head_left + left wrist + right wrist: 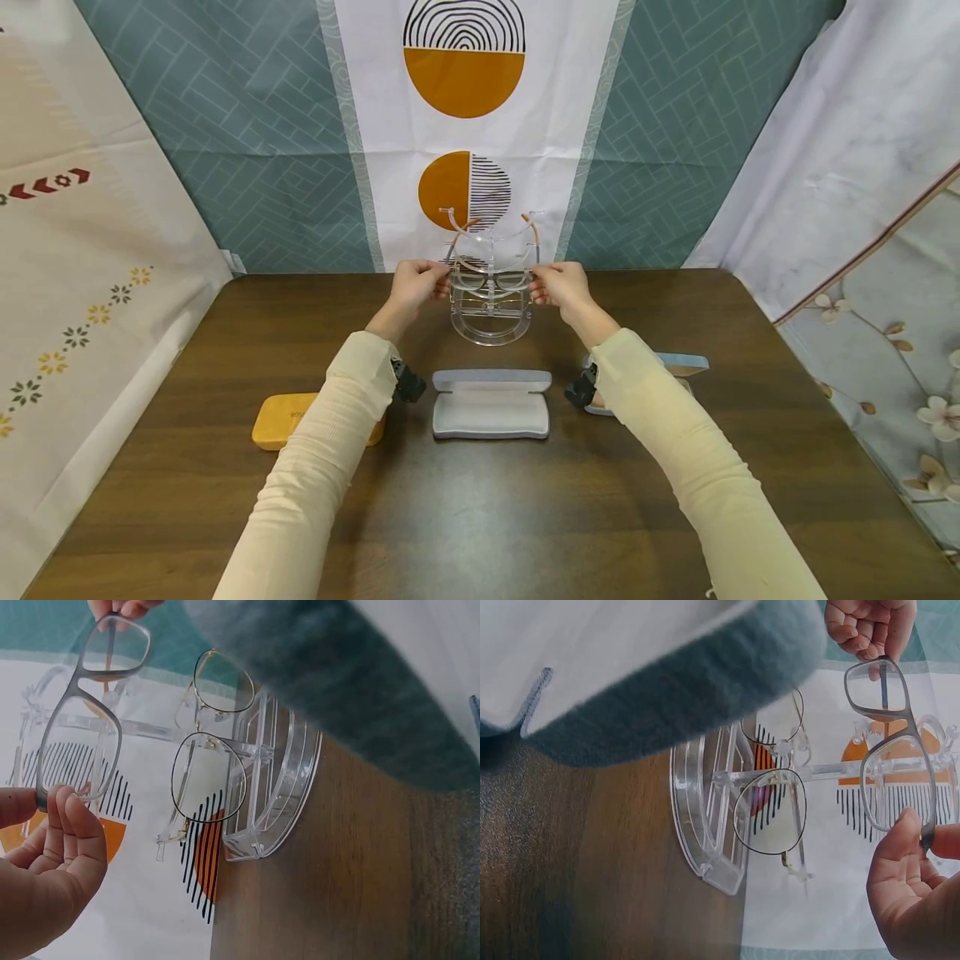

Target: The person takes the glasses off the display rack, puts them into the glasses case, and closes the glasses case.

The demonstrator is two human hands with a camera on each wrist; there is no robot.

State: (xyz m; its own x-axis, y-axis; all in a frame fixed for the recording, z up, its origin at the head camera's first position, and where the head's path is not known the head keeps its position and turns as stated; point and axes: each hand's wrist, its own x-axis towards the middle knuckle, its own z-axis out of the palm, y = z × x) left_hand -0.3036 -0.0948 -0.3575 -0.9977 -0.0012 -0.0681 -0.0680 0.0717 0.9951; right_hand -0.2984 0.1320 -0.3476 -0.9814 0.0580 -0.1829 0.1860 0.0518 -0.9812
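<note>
with thumb and fingers my left hand [414, 287] pinches one end of the grey-framed glasses [73, 690], and my right hand [562, 287] pinches the other. i have them upright at the clear stand [487, 339], their arms pointing back; whether the stand bears them, i cannot tell. thin round-rimmed glasses [199, 734] sit lower on it. nearer me on the table [480, 517], an open pale case [491, 415] lies between a yellow case [288, 417] and a blue-lidded case [684, 362], both partly behind my sleeves.

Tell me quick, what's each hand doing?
Left hand: holding one side of the gray-framed glasses.
Right hand: holding the other side of those glasses.
</note>
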